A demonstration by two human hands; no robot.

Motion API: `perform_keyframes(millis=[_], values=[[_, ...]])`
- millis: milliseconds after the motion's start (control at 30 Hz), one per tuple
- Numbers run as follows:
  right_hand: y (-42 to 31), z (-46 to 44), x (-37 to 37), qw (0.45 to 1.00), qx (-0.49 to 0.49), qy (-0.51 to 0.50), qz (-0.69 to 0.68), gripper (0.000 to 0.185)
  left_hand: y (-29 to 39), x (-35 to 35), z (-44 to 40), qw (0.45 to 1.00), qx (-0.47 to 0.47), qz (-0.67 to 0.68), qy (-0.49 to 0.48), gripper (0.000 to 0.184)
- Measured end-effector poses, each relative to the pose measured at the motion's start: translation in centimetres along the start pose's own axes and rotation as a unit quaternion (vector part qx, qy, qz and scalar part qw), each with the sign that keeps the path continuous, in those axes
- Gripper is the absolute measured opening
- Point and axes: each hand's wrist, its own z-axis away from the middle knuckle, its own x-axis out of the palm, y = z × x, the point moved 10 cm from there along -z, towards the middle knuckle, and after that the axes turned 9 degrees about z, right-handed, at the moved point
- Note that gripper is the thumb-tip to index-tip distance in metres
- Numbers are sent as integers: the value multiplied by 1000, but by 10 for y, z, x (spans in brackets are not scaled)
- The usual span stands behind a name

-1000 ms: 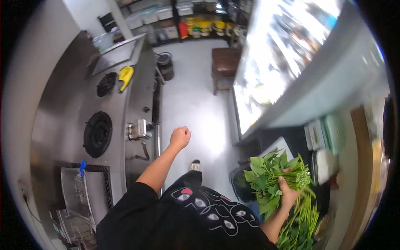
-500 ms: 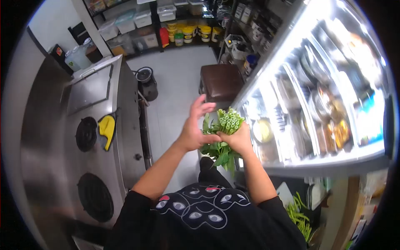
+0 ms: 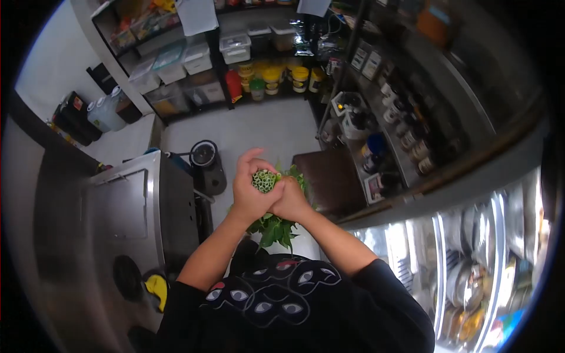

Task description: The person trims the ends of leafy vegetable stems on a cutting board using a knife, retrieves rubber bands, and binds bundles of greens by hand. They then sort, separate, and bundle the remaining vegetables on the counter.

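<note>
A bunch of water spinach (image 3: 266,181) is held in front of my chest, its cut hollow stem ends facing up toward me. Green leaves hang below and show to the right of my hands. My left hand (image 3: 247,191) curls around the left side of the stems, fingers bent over the far side. From the right, my right hand (image 3: 290,200) wraps the same bunch, with its thumb side close against my left hand. The fingers beneath are partly hidden by the leaves.
A brown stool (image 3: 329,182) stands just beyond my right hand. The steel counter (image 3: 126,203) runs along the left, with a yellow cloth item (image 3: 156,289). A lit glass-door fridge (image 3: 465,282) is at lower right. Shelves with tubs (image 3: 235,47) and bottles line the back.
My left hand has closed around the stems, where it was spread before. The bunch and both hands moved left in view. The view turned away from the fridge, showing more of the shelves.
</note>
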Motion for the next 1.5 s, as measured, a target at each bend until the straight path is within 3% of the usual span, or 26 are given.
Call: perform_keyframes(millis=[100, 267, 367, 467, 500, 600, 800, 867, 1033, 1133, 1167, 1200, 1267, 1333, 1367, 1467, 1500], values=[[17, -74, 7, 1000, -4, 22, -15, 32, -33, -26, -60, 999, 28, 31, 35, 58], [54, -194, -6, 995, -5, 34, 96, 44, -102, -41, -178, 997, 49, 34, -48, 52], [59, -242, -49, 962, -17, 220, 162, 53, -128, -27, -249, 987, 62, 87, -117, 52], [86, -281, -83, 959, 7, 256, 118, 58, -144, 4, -306, 970, 80, 133, -186, 51], [94, -288, -99, 957, 29, 288, -2, 48, -145, 18, -320, 964, 85, 139, -209, 51], [153, -295, -117, 948, 162, 271, -45, 35, -165, 63, -353, 940, 47, 159, -297, 60], [217, -334, -188, 921, 139, 364, -12, 35, -214, 149, -420, 883, 23, 203, -424, 61], [233, -350, -221, 904, 149, 399, -30, 44, -225, 176, -449, 866, 31, 207, -454, 56], [254, -400, -289, 899, 133, 418, 8, 48, -246, 229, -520, 844, 26, 251, -473, 33], [263, -417, -324, 880, 153, 448, 33, 49, -241, 246, -556, 839, 60, 295, -453, 34], [260, -417, -334, 862, 163, 479, 16, 48, -236, 251, -567, 853, 84, 284, -431, 38], [262, -415, -340, 842, 172, 511, -2, 48, -243, 265, -565, 826, 45, 281, -486, 52], [298, -402, -345, 827, 230, 512, 10, 46, -220, 272, -576, 798, 123, 288, -515, 63], [301, -399, -353, 802, 268, 534, -15, 45, -207, 273, -596, 791, 196, 337, -471, 64], [299, -394, -358, 750, 239, 612, -74, 43, -205, 270, -605, 783, 232, 363, -449, 65], [280, -386, -368, 731, 249, 633, 45, 42, -222, 271, -640, 758, 219, 448, -421, 54], [276, -380, -367, 705, 274, 654, 13, 44, -231, 269, -660, 771, 238, 456, -375, 38]])
